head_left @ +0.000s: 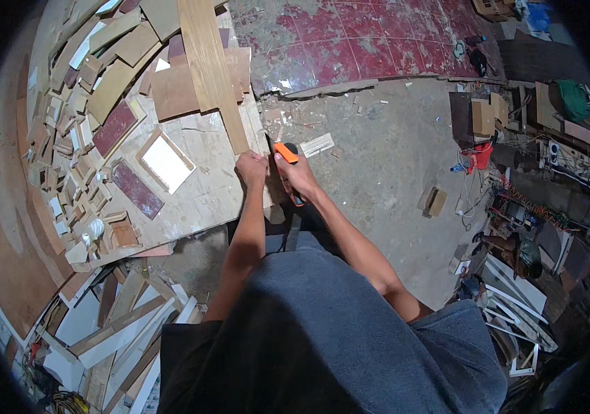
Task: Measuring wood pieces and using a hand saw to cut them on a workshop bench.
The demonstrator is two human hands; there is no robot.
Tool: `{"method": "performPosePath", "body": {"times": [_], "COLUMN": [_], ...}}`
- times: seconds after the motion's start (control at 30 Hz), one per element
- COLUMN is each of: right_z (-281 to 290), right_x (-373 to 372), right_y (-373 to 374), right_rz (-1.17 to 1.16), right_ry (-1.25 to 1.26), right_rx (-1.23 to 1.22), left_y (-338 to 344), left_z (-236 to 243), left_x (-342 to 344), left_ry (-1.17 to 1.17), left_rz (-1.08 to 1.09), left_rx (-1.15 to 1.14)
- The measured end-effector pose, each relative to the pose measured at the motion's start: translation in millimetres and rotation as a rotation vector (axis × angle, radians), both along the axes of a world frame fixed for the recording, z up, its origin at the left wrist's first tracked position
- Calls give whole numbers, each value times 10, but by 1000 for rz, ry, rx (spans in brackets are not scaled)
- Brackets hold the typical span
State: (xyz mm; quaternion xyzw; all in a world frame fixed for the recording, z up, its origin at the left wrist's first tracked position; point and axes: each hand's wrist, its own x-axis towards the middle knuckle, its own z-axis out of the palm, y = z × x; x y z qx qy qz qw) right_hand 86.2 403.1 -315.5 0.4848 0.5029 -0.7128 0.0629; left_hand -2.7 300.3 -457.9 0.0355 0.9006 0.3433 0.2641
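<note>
My left hand is closed at the near end of a narrow wooden strip, by the right edge of the workbench. The strip reaches away from me and meets a wider wood-grain board. Just to the right, past the bench edge, my right hand is wrapped round the grip of an orange-and-black handled tool. Its working end is hard to make out against the dark gap beside the bench.
Many wood offcuts crowd the bench's left side, with a white-faced framed piece nearer. Scrap boards lean at lower left. Right of me lies concrete floor with a small cardboard box; cables and clutter line the far right.
</note>
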Motion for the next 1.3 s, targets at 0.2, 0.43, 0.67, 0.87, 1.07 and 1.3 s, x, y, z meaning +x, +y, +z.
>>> {"method": "performPosePath", "body": {"times": [0.2, 0.43, 0.67, 0.87, 1.07, 1.3], "right_z": [61, 541, 459, 124, -66, 55], "right_x": [286, 472, 325, 332, 350, 571], "right_y": [-150, -200, -132, -60, -195, -328], "right_rz": [40, -63, -25, 9, 18, 44], "right_ry": [11, 9, -2, -49, -27, 130], "right_rx": [77, 5, -36, -50, 79, 119], "left_y": [85, 27, 99, 66, 188, 111], "left_z": [173, 182, 190, 192, 288, 314], "left_x": [76, 73, 79, 114, 138, 159], "left_ry": [14, 80, 74, 79, 89, 84], "left_rz": [21, 28, 36, -23, 2, 52], "left_rx": [4, -48, -30, -68, -52, -56]}}
